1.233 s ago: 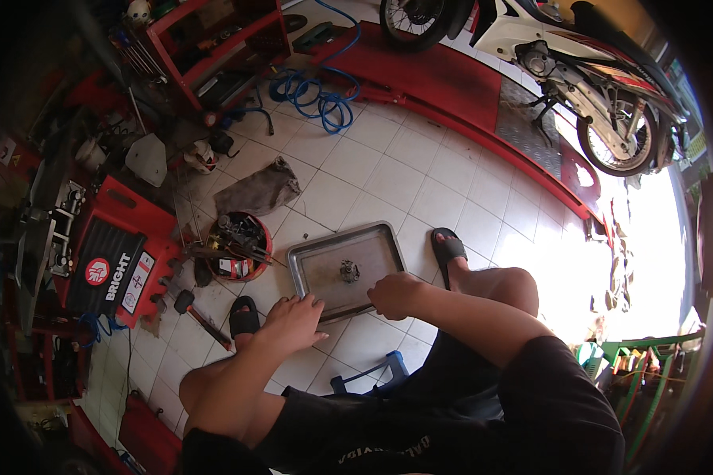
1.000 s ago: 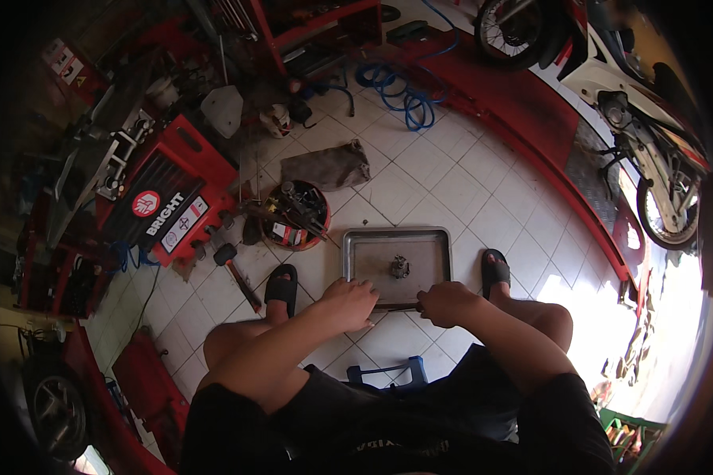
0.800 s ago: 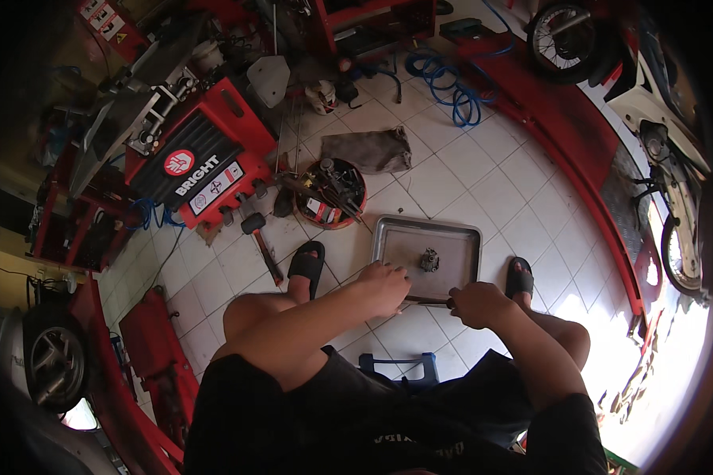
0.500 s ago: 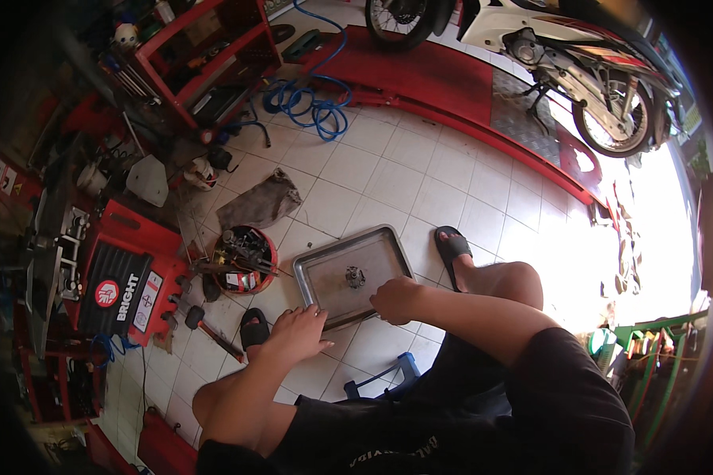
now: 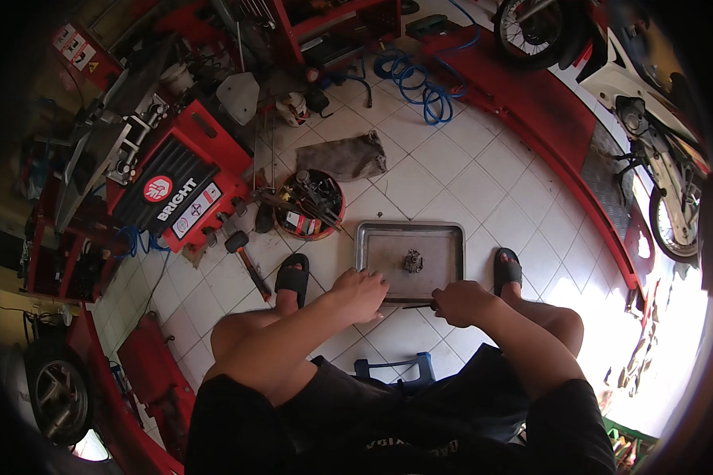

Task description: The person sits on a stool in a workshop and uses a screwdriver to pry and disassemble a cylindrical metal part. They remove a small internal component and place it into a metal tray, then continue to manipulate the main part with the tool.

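Looking down, I see the white tiled floor [image 5: 444,178] spread across the middle of the frame. A long red platform [image 5: 550,131] curves over its upper right, with a pale motorbike [image 5: 650,146] at the far right edge. Near the top stands a red shelf [image 5: 334,43], and at the upper left a red and black machine [image 5: 170,184]. Just right of centre, on the floor between my feet, lies a shallow metal tray [image 5: 461,255]. Up and left of it, a grey-brown cloth [image 5: 342,157] lies just above a round red basin [image 5: 341,208] crammed with tools. A hammer [image 5: 253,269] with a black head lies left of my left black sandal [image 5: 293,277].

My hands are apart, at the tray's two lower corners. The left hand [image 5: 358,296] covers the lower left corner, fingers loosely bent, thumb away from them; the right hand [image 5: 461,302] is curled at the lower right. I can't tell how firmly either touches the rim. A small grey metal part [image 5: 413,260] sits in the middle of the tray. Smallest is a thin dark strip [image 5: 420,306] by my right fingertips; whether I grip it, I can't tell.
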Motion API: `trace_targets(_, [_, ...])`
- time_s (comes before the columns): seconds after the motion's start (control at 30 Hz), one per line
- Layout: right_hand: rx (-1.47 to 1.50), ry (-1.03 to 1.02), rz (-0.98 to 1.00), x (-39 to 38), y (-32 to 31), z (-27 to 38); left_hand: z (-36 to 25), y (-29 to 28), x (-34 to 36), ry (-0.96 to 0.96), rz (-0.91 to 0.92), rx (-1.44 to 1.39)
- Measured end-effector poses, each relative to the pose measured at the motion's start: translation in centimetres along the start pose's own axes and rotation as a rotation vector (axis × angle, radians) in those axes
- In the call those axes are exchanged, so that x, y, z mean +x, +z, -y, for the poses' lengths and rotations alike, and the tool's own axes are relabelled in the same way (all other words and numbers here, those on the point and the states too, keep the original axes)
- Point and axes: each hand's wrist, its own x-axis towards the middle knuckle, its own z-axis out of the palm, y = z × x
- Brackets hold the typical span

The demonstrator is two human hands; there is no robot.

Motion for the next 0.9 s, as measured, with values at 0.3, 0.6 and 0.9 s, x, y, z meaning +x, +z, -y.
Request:
trace_targets(0.3, [0.036,-0.026,-0.089,0.4,1.5,-1.9,-2.1,-0.8,0.7,0.022,-0.012,0.004])
trace_targets(0.6, [0.038,0.004,-0.058,-0.9,0.0,-1.0,-1.2,1.1,1.1,0.019,0.051,0.013])
trace_targets(0.9, [0.026,0.001,-0.069,0.2,0.7,0.1,-0.6,1.2,-0.1,0.029,0.053,0.031])
